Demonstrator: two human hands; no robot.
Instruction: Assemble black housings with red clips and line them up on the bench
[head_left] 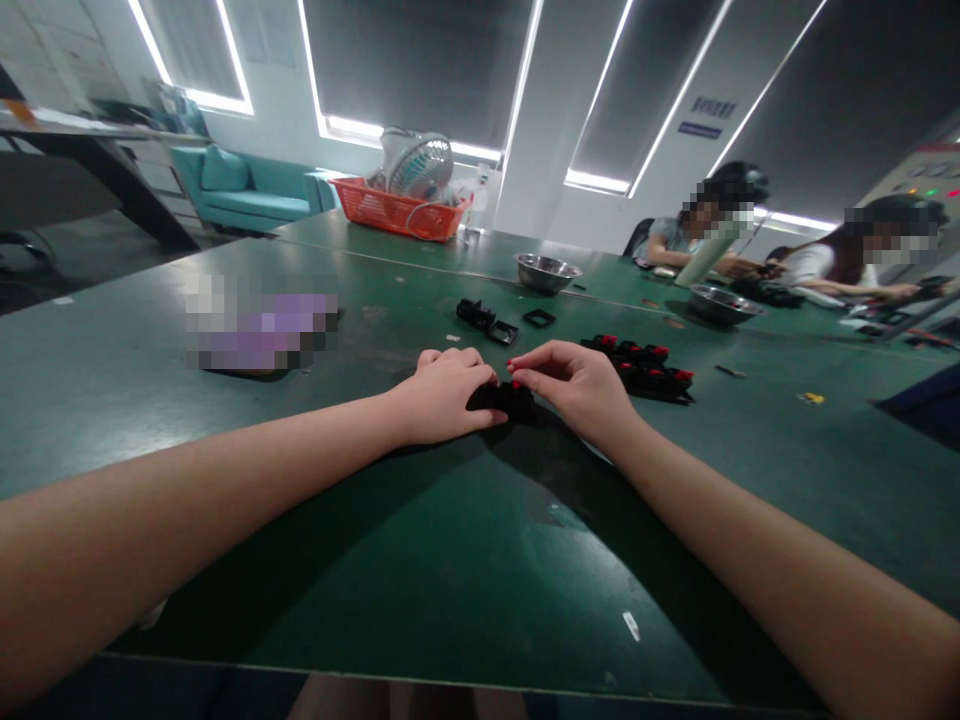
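Observation:
My left hand (452, 393) is closed around a black plastic part (514, 400) and holds it low over the table; the fingers hide some of it. My right hand (581, 383) meets it from the other side, thumb and forefinger pinched at its top edge. Between those fingertips a small red piece (511, 366) shows, too tiny to make out its shape. Right of my right hand sit several black parts with red pieces (649, 368), grouped together. Beyond my hands lie a black ribbed part (475, 315), a black square part (503, 332) and a flat black frame (538, 318).
The green table (420, 560) spreads all around. A blurred purple object (274, 330) lies at left. Farther back are a metal bowl (547, 272), a red basket (401, 212) and a bottle (475, 205). Two people work at the right, near a second bowl (721, 305).

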